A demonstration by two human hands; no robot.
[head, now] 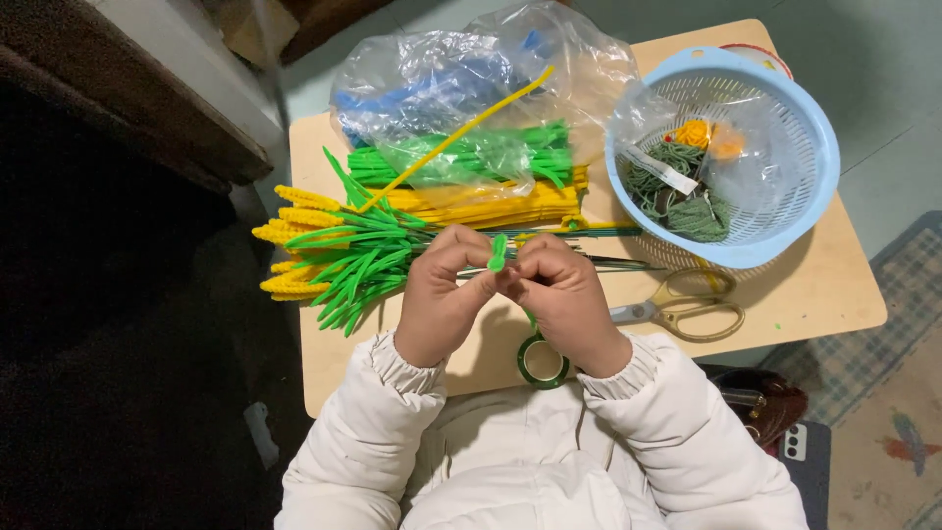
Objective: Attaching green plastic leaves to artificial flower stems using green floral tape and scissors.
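Together, both hands (502, 285) pinch a green pipe cleaner (498, 252) above the cluttered wooden table (824, 285).

fuzzy green pipe cleaner (498, 252) pinched in both hands, matt pile; yellow stems (491, 204) same fuzzy finish; bag (461, 79) thin clear glossy plastic, crinkled; basket (724, 157) smooth blue perforated plastic; scissors (682, 309) metal blades, glossy gold handles; tabletop (824, 285) matt pale wood; sleeves (677, 422) white soft quilted cloth
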